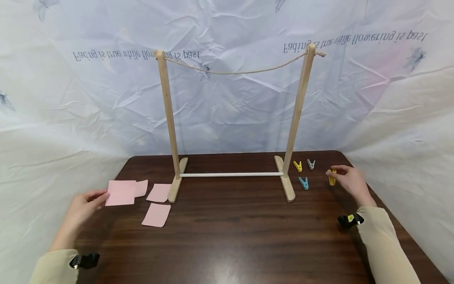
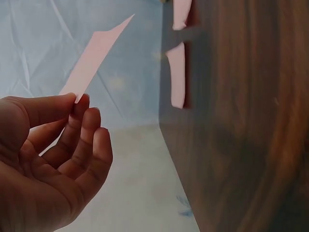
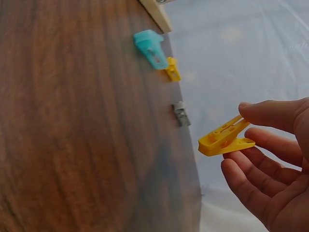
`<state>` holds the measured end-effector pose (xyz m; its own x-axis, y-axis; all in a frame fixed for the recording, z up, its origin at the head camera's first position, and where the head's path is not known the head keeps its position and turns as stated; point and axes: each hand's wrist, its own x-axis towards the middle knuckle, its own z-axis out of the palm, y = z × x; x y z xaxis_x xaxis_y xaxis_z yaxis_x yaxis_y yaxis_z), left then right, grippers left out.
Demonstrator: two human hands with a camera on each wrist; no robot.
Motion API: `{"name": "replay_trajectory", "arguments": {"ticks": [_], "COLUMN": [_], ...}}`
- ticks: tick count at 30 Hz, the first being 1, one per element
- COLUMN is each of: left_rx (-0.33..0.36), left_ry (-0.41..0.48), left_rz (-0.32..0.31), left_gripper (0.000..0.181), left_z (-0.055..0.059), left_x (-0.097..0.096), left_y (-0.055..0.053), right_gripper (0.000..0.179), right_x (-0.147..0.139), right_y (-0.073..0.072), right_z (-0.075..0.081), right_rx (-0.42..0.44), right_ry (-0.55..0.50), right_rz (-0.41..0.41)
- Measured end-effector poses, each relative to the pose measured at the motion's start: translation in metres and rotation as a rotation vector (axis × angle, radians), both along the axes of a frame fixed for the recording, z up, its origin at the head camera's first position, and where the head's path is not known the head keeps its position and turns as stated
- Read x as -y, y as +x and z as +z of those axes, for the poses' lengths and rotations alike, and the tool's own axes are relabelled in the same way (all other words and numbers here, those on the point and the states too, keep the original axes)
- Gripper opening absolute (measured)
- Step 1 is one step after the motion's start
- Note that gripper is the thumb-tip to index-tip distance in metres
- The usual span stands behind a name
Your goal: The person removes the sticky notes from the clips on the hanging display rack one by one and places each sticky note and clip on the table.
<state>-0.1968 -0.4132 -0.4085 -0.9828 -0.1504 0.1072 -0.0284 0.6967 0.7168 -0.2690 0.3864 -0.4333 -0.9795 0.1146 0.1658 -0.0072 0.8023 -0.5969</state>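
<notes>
Between thumb and fingertips, my left hand (image 1: 85,205) pinches a square pink paper note (image 1: 121,193) by its edge, raised above the table's left side. In the left wrist view the held note (image 2: 94,60) slants upward from the fingertips. On the right, my right hand (image 1: 349,182) holds a yellow clothespin (image 1: 332,177) by its handle ends, thumb on one arm and fingers on the other. That clothespin (image 3: 224,139) is off the table. Near it lie another yellow clothespin (image 1: 297,166), a grey clothespin (image 1: 311,164) and a blue clothespin (image 1: 303,183).
A wooden frame (image 1: 168,114) stands at the table's back, a sagging rope (image 1: 234,73) strung between its post tops and a white bar (image 1: 230,174) low down. Several pink notes (image 1: 156,215) lie left of it. Printed white cloth (image 1: 227,118) hangs behind the brown table (image 1: 227,228).
</notes>
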Motion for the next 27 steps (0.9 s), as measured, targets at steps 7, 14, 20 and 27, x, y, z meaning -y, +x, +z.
{"name": "replay_trajectory", "arguments": {"ticks": [7, 14, 20, 27], "left_rx": [0.042, 0.119, 0.170, 0.223], "left_ry": [-0.037, -0.035, -0.103, -0.111], "left_rz": [-0.033, -0.071, -0.065, -0.049], "left_gripper": [0.049, 0.046, 0.042, 0.042], "left_z": [-0.015, -0.027, -0.031, -0.037], "left_x": [0.013, 0.015, 0.015, 0.018], "left_y": [-0.002, -0.009, -0.011, -0.016], "right_gripper": [0.060, 0.054, 0.054, 0.058], "right_x": [-0.003, -0.004, -0.003, -0.002], "right_y": [-0.003, -0.006, -0.008, -0.010], "right_z": [-0.010, -0.018, -0.023, -0.026], "right_rx": [0.096, 0.151, 0.186, 0.211], "right_ry": [0.033, 0.063, 0.063, 0.042], "right_rz": [0.031, 0.057, 0.068, 0.063]}}
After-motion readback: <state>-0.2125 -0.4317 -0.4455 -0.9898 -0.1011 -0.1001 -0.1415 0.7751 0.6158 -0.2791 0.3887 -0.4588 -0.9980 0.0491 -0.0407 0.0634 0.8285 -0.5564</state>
